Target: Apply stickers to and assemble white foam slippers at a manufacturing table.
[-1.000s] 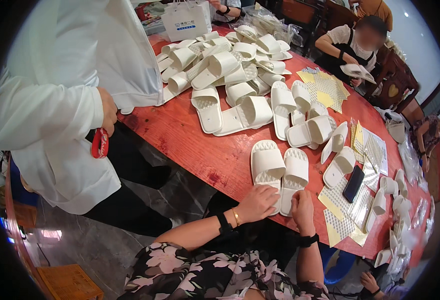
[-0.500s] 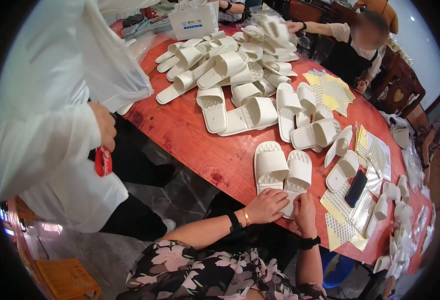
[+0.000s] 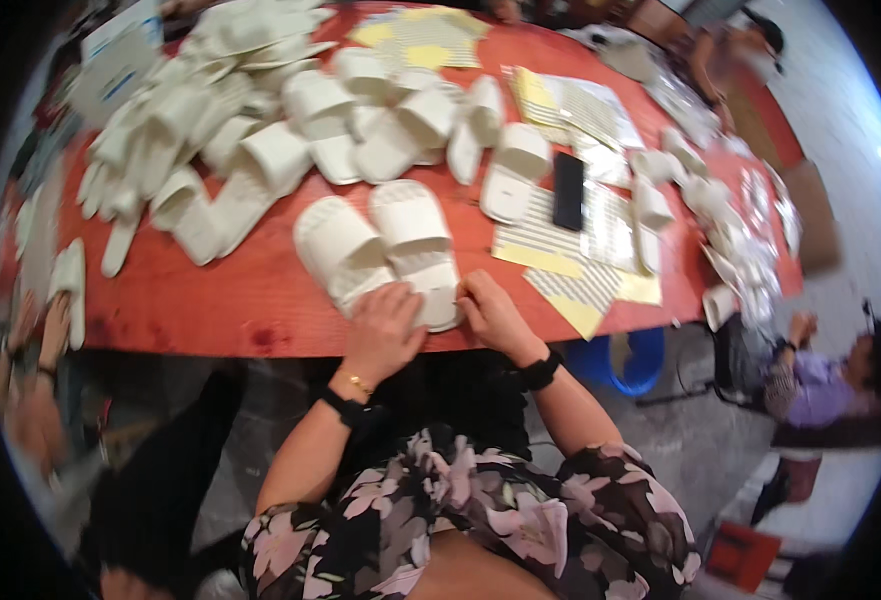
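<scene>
A pair of white open-toe slippers (image 3: 385,250) is laid side by side near the front edge of a red-painted wooden table (image 3: 230,300), toes pointing away from the person. Each slipper is made of soft, matte, cloth-like material, with a flat rounded sole and a broad band arched over the forefoot. The heel ends are covered by the hands: the left hand (image 3: 385,330) is laid flat, fingers loosely spread, on the heel of the left-lying slipper, while the right hand (image 3: 490,312) is set at the heel of the right-lying one, fingers curled against its edge; whether anything is pinched there cannot be told. A black band is worn on each wrist, and a thin gold bracelet on the left.

Behind the pair, a loose heap of identical white slippers (image 3: 250,130) is spread across the far left of the tabletop, blurred by motion. To the right, flat sheets of striped and yellow paper (image 3: 560,260) are scattered, thin and sharp-cornered, with a black smartphone (image 3: 567,190) lying on them. Further single slippers (image 3: 505,165) are seen among the sheets. A blue plastic bucket (image 3: 630,360) stands on the grey floor below the table's edge.
</scene>
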{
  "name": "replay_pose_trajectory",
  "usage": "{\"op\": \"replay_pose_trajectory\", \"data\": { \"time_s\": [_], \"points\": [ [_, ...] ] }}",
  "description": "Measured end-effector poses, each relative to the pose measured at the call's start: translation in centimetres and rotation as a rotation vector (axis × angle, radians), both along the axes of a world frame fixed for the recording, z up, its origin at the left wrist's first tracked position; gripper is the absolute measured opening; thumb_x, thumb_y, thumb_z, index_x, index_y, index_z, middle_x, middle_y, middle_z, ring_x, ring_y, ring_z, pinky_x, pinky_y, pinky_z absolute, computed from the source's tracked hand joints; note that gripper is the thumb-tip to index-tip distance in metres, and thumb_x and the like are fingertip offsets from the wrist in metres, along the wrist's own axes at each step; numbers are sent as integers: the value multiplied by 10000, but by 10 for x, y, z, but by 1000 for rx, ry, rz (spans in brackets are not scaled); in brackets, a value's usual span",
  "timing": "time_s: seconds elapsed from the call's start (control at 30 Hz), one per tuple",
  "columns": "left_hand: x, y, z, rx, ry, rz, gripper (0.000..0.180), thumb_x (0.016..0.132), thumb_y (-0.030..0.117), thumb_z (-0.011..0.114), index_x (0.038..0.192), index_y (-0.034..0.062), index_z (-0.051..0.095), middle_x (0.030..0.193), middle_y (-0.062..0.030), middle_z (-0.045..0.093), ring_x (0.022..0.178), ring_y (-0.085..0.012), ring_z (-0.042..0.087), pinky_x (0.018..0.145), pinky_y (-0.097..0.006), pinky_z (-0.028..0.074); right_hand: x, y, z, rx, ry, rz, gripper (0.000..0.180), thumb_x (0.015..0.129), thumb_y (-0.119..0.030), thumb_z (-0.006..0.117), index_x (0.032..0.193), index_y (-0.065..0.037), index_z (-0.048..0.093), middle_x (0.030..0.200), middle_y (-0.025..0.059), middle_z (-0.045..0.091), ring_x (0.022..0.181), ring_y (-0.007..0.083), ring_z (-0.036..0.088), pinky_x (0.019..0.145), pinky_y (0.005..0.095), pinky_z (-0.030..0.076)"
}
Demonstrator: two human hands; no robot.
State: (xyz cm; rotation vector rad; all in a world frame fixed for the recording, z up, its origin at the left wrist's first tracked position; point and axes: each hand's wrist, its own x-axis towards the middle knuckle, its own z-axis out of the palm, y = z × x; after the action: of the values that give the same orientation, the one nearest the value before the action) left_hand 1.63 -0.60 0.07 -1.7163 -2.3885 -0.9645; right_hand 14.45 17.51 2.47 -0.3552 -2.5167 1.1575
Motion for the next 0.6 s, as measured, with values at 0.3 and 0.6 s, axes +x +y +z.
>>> {"op": "replay_pose_trajectory", "data": {
  "time_s": [0.3, 0.6],
  "points": [
    [9, 8, 3, 16, 10, -27, 445, 773, 236, 728, 1183, 84, 643, 1281, -84, 581, 1225, -281, 501, 1022, -443, 359, 174, 95, -2, -439, 178, -816, 76, 884, -42, 638, 934, -21, 585, 783, 16, 596, 644, 89, 540, 585, 244, 441],
    [6, 7, 1, -5, 72, -13, 461, 781, 234, 724, 1206, 83, 627, 1289, -86, 576, 1231, -287, 499, 1037, -443, 347, 329, 210, -31, -571, 427, -1548, 164, 866, -59, 653, 1022, -32, 610, 693, 8, 571, 551, 105, 547, 492, 268, 483]
  ]
}}
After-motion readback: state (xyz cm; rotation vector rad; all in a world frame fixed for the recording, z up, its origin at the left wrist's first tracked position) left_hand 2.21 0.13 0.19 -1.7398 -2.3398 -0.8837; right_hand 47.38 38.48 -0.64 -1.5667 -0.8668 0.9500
